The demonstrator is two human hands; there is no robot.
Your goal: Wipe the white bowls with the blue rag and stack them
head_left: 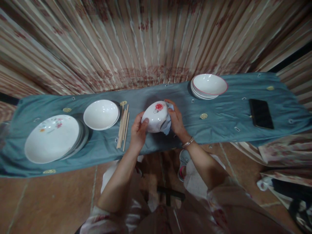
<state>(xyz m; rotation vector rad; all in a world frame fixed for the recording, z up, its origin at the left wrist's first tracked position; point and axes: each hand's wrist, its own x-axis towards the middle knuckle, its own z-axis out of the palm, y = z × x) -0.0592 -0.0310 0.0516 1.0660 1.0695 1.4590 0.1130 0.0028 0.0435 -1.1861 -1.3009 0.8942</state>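
Both forearms rise from the lower edge of the frame and slant inward, nearly meeting at centre. Elbows wide, wrists close together.

Left grip [138, 131]: closed on the left end of a white bowl [153, 119]. Thumb lies over the outer wall, pointing up and right; other fingers curl round the left side, mostly hidden.

Right grip [175, 119]: closed round the right end of the bowl, a pale blue cloth [167, 126] bunched between palm and china. Fingers reach over the far side; thumb bent inward across the cloth. Wrist angled up and left, bracelet [188, 142] just below it.

Bowl at mid-frame, tipped on its side and held over the bench [179, 94], red flower on the wall facing up. Which way the mouth points: cannot tell fully.

Left of the hands: chopsticks [123, 126] lying near the left grip, then white bowls [101, 114], then a stack of large flowered dishes [52, 139] at far left. Upper right: red-rimmed bowls [209, 85], stacked. Right side: dark phone [261, 113], lying flat.
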